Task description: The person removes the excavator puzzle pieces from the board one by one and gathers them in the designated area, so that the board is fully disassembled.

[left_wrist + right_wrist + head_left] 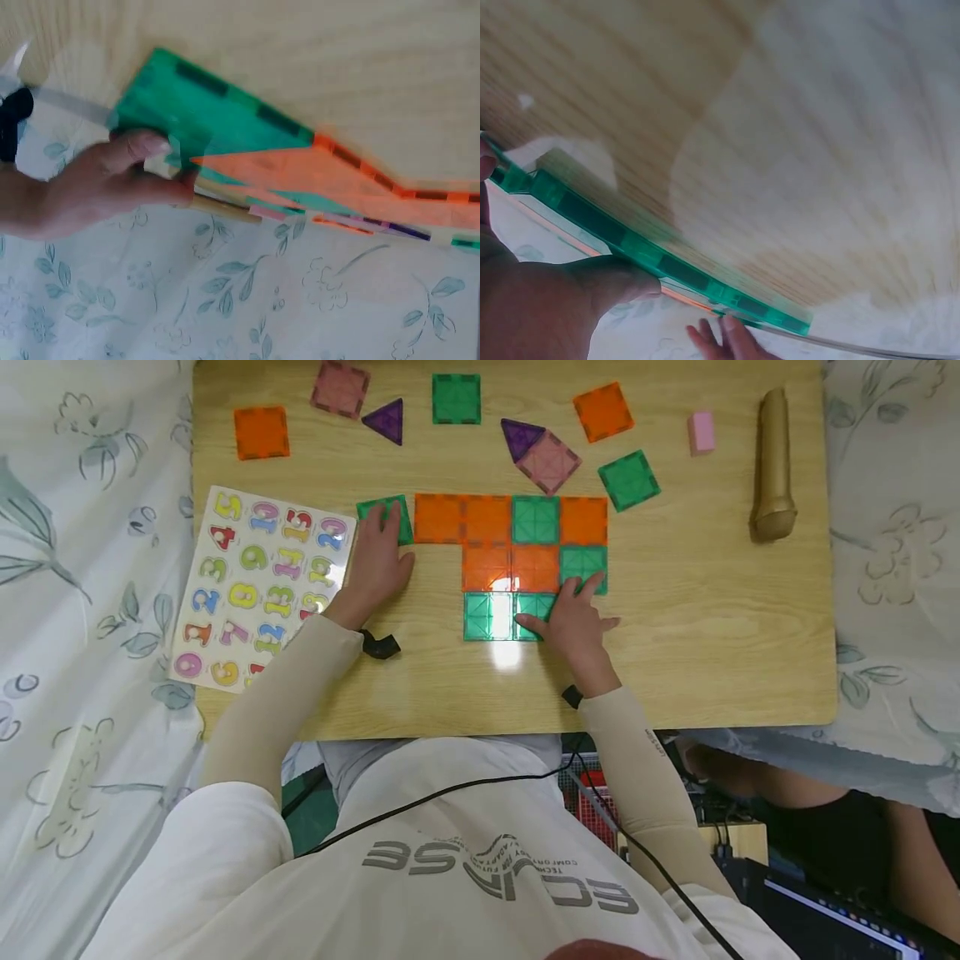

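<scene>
My left hand (378, 560) lays its fingers, extended, on a green square tile (217, 112), slightly turned at the left end of the top row. That tile's right side meets or nearly meets an orange tile (438, 518). My right hand (577, 631) is spread over the lower right of the joined block. Its thumb lies on a bottom green tile (531, 606), and its fingertips touch the green tile (583, 562) above. More orange tiles (487, 567) and green ones make up the flat block. In the right wrist view, the thumb runs along a green edge (697, 277).
A number board (255, 585) lies partly under my left forearm. Along the back are loose tiles, including an orange square (262, 432), a purple triangle (386, 422) and a green square (629, 481). A pink block (702, 433) and a wooden cylinder (773, 464) are at the right.
</scene>
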A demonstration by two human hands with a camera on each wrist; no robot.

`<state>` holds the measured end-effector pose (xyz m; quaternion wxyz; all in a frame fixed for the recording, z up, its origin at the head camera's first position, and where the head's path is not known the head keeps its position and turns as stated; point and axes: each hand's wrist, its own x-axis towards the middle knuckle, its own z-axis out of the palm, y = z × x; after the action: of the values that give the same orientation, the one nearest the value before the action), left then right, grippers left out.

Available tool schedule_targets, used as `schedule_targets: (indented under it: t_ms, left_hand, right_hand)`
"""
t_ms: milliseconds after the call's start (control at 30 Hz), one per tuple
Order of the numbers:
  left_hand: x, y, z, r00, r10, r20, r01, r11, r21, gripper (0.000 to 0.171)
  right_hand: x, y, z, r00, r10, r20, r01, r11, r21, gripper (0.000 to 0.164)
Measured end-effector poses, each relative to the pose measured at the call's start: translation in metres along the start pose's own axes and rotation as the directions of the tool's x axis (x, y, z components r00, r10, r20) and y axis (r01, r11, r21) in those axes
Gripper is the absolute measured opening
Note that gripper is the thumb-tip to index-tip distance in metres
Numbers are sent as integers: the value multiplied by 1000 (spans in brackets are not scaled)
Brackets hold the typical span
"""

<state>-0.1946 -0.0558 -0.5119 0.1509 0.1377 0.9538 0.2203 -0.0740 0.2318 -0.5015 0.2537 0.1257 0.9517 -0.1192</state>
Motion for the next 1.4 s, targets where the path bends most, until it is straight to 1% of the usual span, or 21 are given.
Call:
schedule_targets:
  t_ms: [100,167,233,333,433,533,600,667,900,1133,1400]
  left_hand:
    - [-5,-1,1,1000,17,17,-19,996,87,64]
    - [-11,0,3,998,58,-4,-57,991,124,59]
    - [-20,2,6,994,98,-41,-93,991,99,52]
    - [-42,8,13,987,144,-77,-142,989,28,46]
    - [-63,14,23,977,201,-70,-201,980,9,43]
    - [-74,20,35,962,269,-53,-268,963,38,42]
    - [-75,25,40,954,298,-37,-296,954,53,42]
    - [-73,29,43,953,303,-22,-302,952,51,43]
    - [-62,38,43,966,255,46,-256,966,36,47]
    - [-59,41,45,968,246,45,-247,969,23,50]
    - [-56,43,43,970,231,76,-234,971,40,51]
  right_hand:
    - [1,-1,-2,1000,-2,-17,2,1000,-10,123]
    - [3,-2,-4,1000,-2,-25,2,1000,-8,122]
    - [4,-3,-7,1000,1,-19,-1,1000,-7,123]
    - [5,-2,-9,1000,7,-7,-7,1000,-4,123]
    - [5,0,-10,1000,13,2,-13,1000,6,124]
    - [5,3,-8,1000,24,7,-24,1000,19,124]
    - [5,6,-7,999,30,10,-30,999,26,124]
    - [4,7,-5,999,31,13,-31,999,36,124]
    - [3,5,1,1000,4,12,-4,999,40,124]
    - [4,2,2,1000,7,9,-7,999,32,124]
    - [3,2,3,1000,4,8,-5,1000,24,124]
